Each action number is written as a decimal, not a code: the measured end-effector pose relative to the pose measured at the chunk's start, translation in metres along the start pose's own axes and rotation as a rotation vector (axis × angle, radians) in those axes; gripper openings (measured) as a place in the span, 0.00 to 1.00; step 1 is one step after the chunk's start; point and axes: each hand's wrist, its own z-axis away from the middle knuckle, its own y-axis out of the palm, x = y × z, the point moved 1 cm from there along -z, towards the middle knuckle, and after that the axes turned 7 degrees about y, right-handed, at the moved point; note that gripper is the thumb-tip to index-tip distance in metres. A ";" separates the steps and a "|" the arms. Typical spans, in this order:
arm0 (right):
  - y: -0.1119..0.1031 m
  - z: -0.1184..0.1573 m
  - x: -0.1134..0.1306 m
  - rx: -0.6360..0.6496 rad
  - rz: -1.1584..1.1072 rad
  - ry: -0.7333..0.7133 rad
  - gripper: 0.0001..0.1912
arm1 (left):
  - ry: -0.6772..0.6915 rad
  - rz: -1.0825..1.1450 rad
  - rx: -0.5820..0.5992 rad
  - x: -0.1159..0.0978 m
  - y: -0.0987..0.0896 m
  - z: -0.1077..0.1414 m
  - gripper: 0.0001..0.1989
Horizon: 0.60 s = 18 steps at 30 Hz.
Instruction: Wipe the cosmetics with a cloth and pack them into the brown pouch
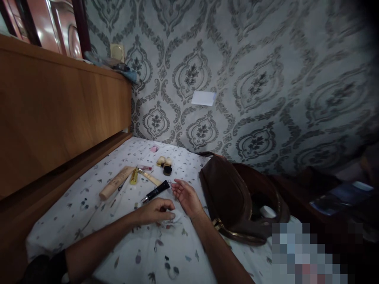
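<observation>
My left hand (156,211) is closed, thumb and fingers pinching a crumpled white piece (175,218), tissue or thin plastic; which one I cannot tell. Just beyond it my right hand (188,198) is half turned up with loosely bent fingers, apparently holding nothing. A black squeeze tube (156,191) with a silvery end lies right by both hands. Farther left are a long beige tube (116,183), a small gold-yellow bottle (134,176) and a pale flat stick-like item (150,177). A slim pink tube (145,167) and a round black jar (167,170) lie behind them.
A brown handbag (225,189) with a gold zip lies open to the right, something white (267,212) at its opening. The patterned white sheet (139,244) meets a wooden panel (65,106) at left and a papered wall (251,79) behind. A pink item (154,149) lies farther back.
</observation>
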 end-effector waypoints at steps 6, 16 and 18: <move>0.009 0.003 0.001 -0.001 -0.053 0.017 0.16 | 0.006 -0.001 0.000 -0.004 0.000 0.000 0.27; 0.014 0.005 -0.002 -0.015 0.000 0.017 0.17 | 0.010 -0.073 -0.031 -0.001 0.000 0.001 0.27; 0.014 0.006 -0.001 -0.019 0.004 0.015 0.18 | -0.007 -0.076 -0.027 -0.001 0.001 0.001 0.27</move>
